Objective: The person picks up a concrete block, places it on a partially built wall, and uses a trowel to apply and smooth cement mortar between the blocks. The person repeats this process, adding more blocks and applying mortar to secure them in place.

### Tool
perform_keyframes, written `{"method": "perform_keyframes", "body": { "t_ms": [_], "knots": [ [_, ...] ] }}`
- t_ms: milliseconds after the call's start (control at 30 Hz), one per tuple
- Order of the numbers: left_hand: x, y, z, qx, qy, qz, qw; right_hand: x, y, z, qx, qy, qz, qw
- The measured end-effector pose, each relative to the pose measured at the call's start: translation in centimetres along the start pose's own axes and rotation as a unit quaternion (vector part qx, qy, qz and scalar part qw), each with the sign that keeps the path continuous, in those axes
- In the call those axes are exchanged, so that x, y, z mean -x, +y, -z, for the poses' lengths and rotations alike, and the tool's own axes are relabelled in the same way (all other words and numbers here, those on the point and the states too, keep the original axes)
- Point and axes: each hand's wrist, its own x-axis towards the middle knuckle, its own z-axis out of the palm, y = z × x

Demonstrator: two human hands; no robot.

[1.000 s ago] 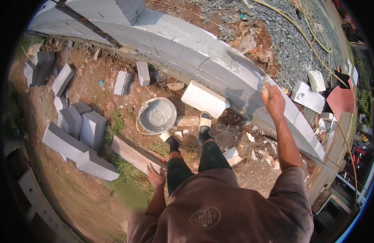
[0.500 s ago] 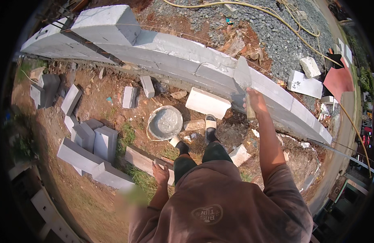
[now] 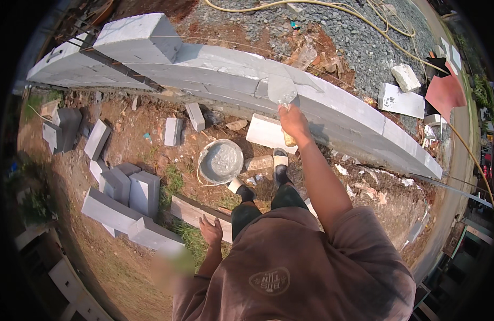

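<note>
My right hand (image 3: 293,124) is wrapped round the handle of a trowel (image 3: 282,89). The trowel's grey blade lies against the upper edge of a low wall of pale blocks (image 3: 359,113), where wet mortar (image 3: 252,65) coats part of the top. Farther left, a large white block (image 3: 137,37) sits on the wall. Down at my side, my left hand (image 3: 210,230) hangs with its fingers apart, holding nothing, over a long board-like block (image 3: 191,212). A bucket of grey mortar (image 3: 221,160) stands on the ground just ahead of my feet.
Several grey blocks (image 3: 110,211) are piled at the left. A white block (image 3: 262,131) lies between the bucket and the wall. Beyond the wall are gravel (image 3: 354,51), a yellow hose (image 3: 359,25) and a reddish sheet (image 3: 445,95). A thin string (image 3: 233,43) runs along the wall.
My right hand has moved the trowel leftward along the wall top, and its blade has tilted down toward the wall's near edge. My left hand stays low, with its fingers a little more spread.
</note>
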Motion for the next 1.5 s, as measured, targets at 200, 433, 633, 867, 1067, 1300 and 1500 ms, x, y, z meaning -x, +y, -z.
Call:
{"method": "perform_keyframes", "body": {
  "t_ms": [200, 433, 633, 867, 1067, 1300, 1500],
  "knots": [
    [0.1, -0.6, -0.2, 0.024, -0.005, -0.021, 0.999, 3.3, 9.4, 0.9, -0.315, 0.077, -0.068, 0.943],
    [-0.4, -1.6, 2.4, -0.008, -0.014, -0.006, 1.0, 4.0, 3.1, -4.8, -0.476, -0.037, -0.082, 0.875],
    [0.0, -2.8, 3.9, -0.016, -0.001, 0.015, 1.0, 3.4, 3.0, -11.2, -0.293, 0.028, 0.025, 0.955],
    [0.4, -4.6, 2.7, -0.021, -0.01, -0.007, 1.0, 2.9, 7.2, -5.6, -0.401, 0.124, -0.051, 0.906],
    [0.2, -1.8, -2.8, 0.012, -0.053, 0.043, 0.998, 6.5, 11.8, -12.8, -0.227, 0.03, 0.025, 0.973],
    [3.8, 2.9, -15.7, 0.062, -0.102, 0.136, 0.984, 2.4, 13.5, -26.1, 0.28, -0.238, 0.226, 0.902],
    [4.4, 2.6, -19.1, -0.017, -0.143, 0.082, 0.986, -5.4, 16.9, -44.9, 0.454, -0.235, 0.29, 0.809]
  ]
}}
